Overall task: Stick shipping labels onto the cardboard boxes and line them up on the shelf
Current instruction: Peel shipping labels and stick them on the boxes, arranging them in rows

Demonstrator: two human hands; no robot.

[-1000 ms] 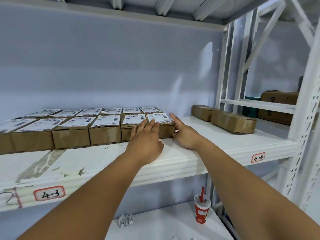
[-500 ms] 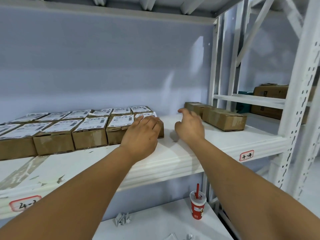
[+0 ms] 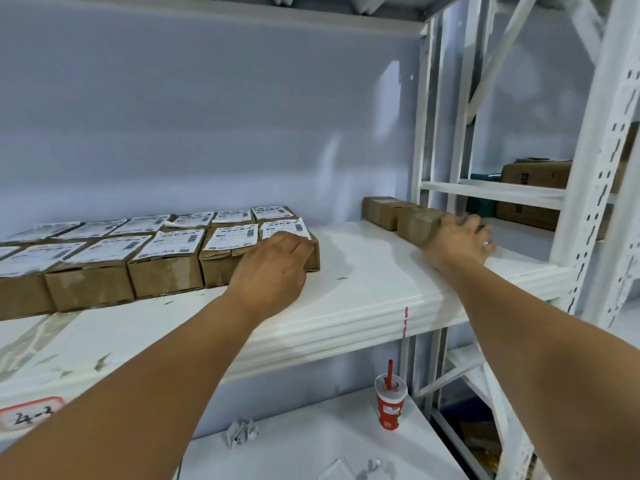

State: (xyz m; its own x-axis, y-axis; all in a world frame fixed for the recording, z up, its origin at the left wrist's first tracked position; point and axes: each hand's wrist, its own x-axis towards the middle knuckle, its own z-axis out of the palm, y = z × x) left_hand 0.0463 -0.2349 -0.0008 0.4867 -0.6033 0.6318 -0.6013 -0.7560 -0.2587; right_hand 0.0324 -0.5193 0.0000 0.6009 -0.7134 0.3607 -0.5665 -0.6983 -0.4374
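Two rows of brown cardboard boxes with white shipping labels stand on the white shelf. My left hand rests against the front of the rightmost labelled box, and its fingers lie at that box's top edge. Two unlabelled boxes stand further right: the back box and the front box. My right hand lies blurred over the right end of the front unlabelled box with its fingers spread.
White perforated rack posts rise at the right. Behind them a side shelf carries larger cartons. On the lower shelf stand a red paper cup with a straw and crumpled label backing.
My right hand left the rightmost labelled box and swung right onto the front unlabelled box. My left hand stayed on the labelled box. The view shifted right.
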